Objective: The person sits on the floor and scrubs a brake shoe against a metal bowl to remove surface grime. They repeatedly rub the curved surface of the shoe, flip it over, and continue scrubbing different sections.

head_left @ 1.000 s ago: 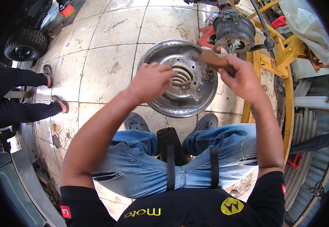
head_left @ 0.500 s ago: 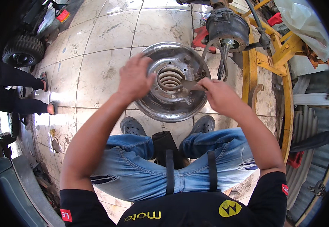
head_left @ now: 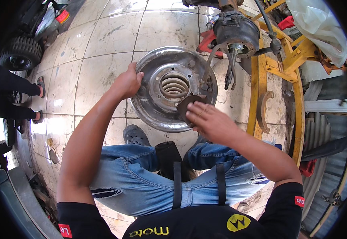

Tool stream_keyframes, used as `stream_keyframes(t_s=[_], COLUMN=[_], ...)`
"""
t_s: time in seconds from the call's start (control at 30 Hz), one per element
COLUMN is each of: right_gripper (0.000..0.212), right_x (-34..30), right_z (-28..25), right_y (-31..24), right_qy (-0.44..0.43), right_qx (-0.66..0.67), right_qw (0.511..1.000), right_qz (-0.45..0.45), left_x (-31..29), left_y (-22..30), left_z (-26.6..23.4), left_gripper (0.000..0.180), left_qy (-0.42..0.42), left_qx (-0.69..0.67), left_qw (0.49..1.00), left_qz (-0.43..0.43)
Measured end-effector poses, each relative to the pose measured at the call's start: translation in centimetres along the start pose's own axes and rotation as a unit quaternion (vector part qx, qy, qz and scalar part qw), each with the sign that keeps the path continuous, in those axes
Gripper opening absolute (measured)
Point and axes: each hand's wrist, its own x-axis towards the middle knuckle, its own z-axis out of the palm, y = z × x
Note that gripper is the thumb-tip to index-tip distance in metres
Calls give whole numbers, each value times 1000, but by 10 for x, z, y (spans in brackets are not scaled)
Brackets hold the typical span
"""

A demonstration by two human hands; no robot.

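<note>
A round, grimy steel brake backing plate (head_left: 149, 104) lies in front of me, propped on a coil spring (head_left: 174, 85) that shows through its centre hole. My left hand (head_left: 128, 82) grips the plate's left rim, the thumb on top and the other fingers partly hidden past the edge. Under my right hand (head_left: 206, 119) is a dark brown sheet of sandpaper (head_left: 184, 106). The fingers press it against the lower right part of the plate, covering some of the sheet.
At the right stands a yellow metal frame (head_left: 298, 107), with a curved brake shoe (head_left: 263, 113) beside it. A greasy axle hub (head_left: 237, 34) hangs at the upper right near a red jack stand (head_left: 208, 42). Another person's feet (head_left: 40, 87) and a tyre (head_left: 20, 53) are at the left.
My left hand has moved from above the plate to its left rim. My right hand has brought the sandpaper down and left onto the plate's lower right part.
</note>
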Motion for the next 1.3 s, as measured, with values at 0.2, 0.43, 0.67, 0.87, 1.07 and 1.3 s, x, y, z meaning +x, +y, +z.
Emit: stream_keyframes(t_s=[0.2,0.43,0.67,0.87,1.07,1.3], right_gripper=[74,78,69,65,60,50], right_x=[3,8,10,15,15,31], right_z=[-5,-18,-29,-26,-8,-4], right_y=[-7,10,30,23,22,58], right_qy=[-11,-19,-18,-9,63,136], right_qx=[-89,-106,-24,-95,-78,-98], right_qw=[994,988,996,989,987,980], right_qz=[68,114,82,111,126,109], left_x=[2,-7,-13,3,6,2], left_y=[-3,-8,-11,-16,-25,-40], left_z=[-2,-4,-9,-13,6,33], left_gripper=[50,47,51,53,57,53], left_qy=[-26,-73,-90,-82,-17,23], left_qx=[-28,-170,-195,-146,-265,-357], left_qw=[999,973,965,978,961,928], left_qz=[-36,-137,-152,-126,-76,-105])
